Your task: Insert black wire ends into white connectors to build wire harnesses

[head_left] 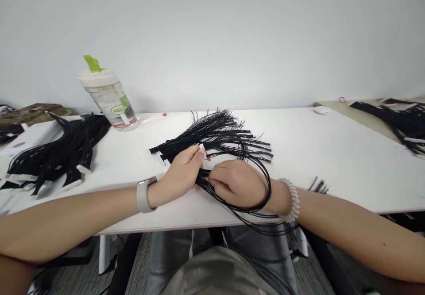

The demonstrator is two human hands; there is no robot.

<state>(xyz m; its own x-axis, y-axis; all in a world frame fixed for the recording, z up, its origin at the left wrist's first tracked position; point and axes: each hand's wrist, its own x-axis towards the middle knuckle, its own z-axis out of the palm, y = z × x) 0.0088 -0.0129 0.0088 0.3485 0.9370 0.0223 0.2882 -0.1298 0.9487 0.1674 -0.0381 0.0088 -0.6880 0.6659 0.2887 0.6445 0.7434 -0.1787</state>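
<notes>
My left hand (186,167) is closed around a bundle of thin black cables (212,189), with a small white piece (202,148) showing by its thumb. Close beside it, my right hand (238,183) has its fingers curled in at the same cables. A loop of the cables passes over the back of my right hand and trails down past the table's front edge. Just beyond both hands lies a fanned pile of black cables (212,129) with frayed-looking ends. What my right fingertips pinch is hidden.
A clear drink bottle (113,102) with a white lid stands at the back left. Bundles of black cables with white ends (56,153) lie at left, more black cables (395,120) at far right. Short cable pieces (319,185) rest near my right forearm on the white table (348,166).
</notes>
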